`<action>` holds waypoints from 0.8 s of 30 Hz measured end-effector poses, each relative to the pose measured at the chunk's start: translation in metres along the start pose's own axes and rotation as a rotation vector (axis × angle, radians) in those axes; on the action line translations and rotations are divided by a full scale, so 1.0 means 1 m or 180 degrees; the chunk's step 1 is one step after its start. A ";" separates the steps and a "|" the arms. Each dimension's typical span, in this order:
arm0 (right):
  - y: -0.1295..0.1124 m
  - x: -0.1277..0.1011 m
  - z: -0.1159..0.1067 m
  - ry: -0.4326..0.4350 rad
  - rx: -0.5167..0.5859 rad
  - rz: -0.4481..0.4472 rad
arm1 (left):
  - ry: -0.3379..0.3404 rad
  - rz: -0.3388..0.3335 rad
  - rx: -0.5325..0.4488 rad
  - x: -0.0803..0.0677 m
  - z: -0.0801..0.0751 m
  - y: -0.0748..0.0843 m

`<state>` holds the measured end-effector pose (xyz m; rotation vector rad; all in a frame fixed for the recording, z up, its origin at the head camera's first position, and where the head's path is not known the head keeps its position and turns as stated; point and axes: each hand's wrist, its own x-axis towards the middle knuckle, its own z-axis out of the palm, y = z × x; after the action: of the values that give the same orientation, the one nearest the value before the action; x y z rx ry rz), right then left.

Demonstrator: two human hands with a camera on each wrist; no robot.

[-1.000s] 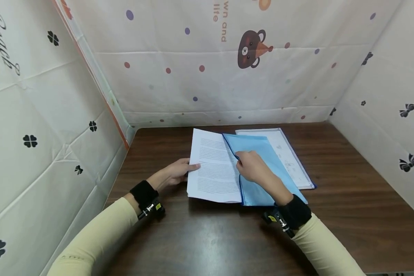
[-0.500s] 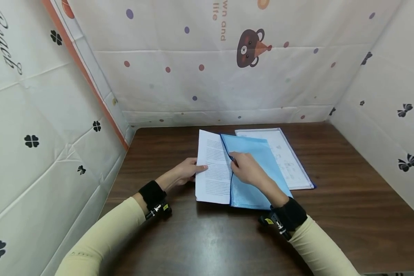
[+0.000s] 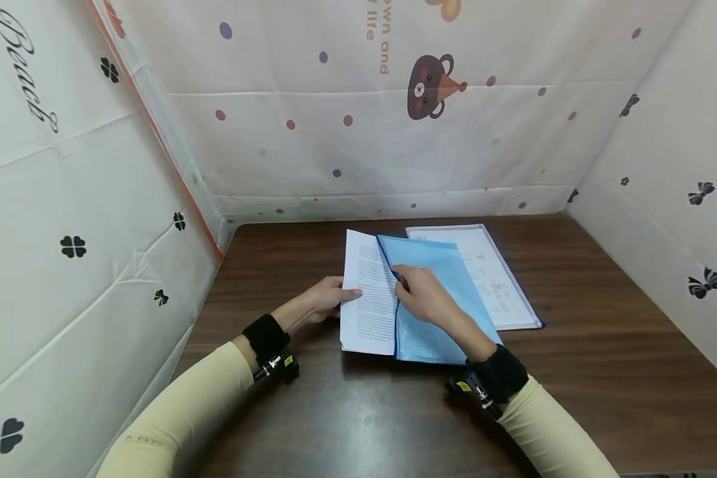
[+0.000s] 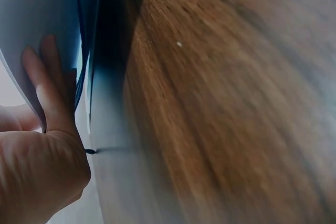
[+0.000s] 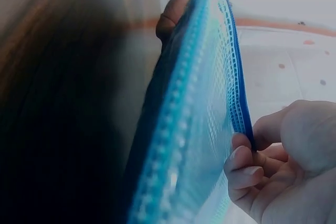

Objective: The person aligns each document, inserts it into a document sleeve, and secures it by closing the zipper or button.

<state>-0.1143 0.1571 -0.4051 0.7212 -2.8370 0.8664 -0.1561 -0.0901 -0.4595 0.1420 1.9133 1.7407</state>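
Printed paper sheets (image 3: 367, 299) lie partly inside a blue mesh pouch (image 3: 436, 299) near the centre of a dark wooden table (image 3: 603, 372). Pouch opening faces 9 o'clock; the sheets stick out of it on that side, with lines of text visible.

Right hand (image 3: 424, 295) sits on top of the pouch at its open edge. In the right wrist view, thumb and curled fingers (image 5: 247, 174) pinch the dark blue rim of the top mesh layer and hold it raised off the layer below. Mesh weave is clear in that view.

Left hand (image 3: 325, 299) is at 9 o'clock of the sheets, gripping their outer edge: head view shows the thumb lying across the top of the paper, and the left wrist view shows fingers (image 4: 44, 85) laid along a sheet's face. Blue edge of the pouch shows just beyond the fingers there.

Second folder, a clear document wallet (image 3: 490, 272) with white papers in it, lies at 3 o'clock of the blue pouch, its near long side tucked under or against the pouch; cannot tell which.

Both forearms wear cream sleeves and black wrist straps. Patterned cloth walls (image 3: 346, 133) enclose the table from 9 through 12 to 3 o'clock.
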 end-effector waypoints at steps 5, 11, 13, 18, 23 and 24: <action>0.001 0.004 0.003 -0.0019 0.0055 -0.0010 | -0.0056 0.0004 0.0020 0.004 0.001 0.003; 0.000 0.006 0.000 0.0003 0.0148 -0.0080 | -0.0116 -0.0013 0.0003 0.008 0.000 0.006; 0.002 0.007 -0.002 -0.0014 0.0181 -0.0110 | -0.0115 -0.0025 -0.0012 0.011 0.001 0.007; 0.009 0.007 -0.008 -0.0024 0.0214 -0.0088 | -0.0141 -0.0032 -0.0053 0.017 0.008 0.010; 0.014 0.008 -0.016 -0.0009 0.0223 -0.0122 | -0.0146 -0.0022 -0.0123 0.024 0.018 0.016; 0.016 0.008 -0.018 -0.0001 0.0231 -0.0151 | -0.0148 -0.0017 -0.0132 0.025 0.020 0.017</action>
<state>-0.1299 0.1751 -0.3966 0.7937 -2.7893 0.9663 -0.1728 -0.0588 -0.4518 0.1605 1.8418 1.7571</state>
